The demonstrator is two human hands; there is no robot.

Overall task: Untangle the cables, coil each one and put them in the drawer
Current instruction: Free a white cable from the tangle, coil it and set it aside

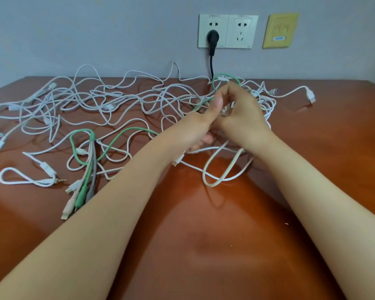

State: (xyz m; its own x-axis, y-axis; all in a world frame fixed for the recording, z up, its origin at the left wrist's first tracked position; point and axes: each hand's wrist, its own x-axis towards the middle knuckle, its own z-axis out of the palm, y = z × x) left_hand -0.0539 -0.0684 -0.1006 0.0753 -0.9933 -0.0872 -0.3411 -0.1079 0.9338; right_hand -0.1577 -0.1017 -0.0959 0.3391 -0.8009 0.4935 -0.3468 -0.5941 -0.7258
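Observation:
A tangle of white cables (108, 98) spreads over the far half of the brown table (204, 245). A green cable (126, 132) winds through it, and its green, grey and pale plugs (80, 195) lie at the left. Both hands meet above the tangle's right part. My left hand (201, 126) has its thumb raised and its fingers curled round white cable strands. My right hand (240, 111) pinches strands at its fingertips, where a green loop (224, 77) rises. A white loop (223, 169) hangs below the hands onto the table. No drawer is in view.
Two white wall sockets (240, 31) sit on the wall behind the table, with a black plug (213, 38) in the left one and its black cord dropping behind the table. A yellow wall plate (279, 30) is to their right. A white USB plug (310, 96) lies far right.

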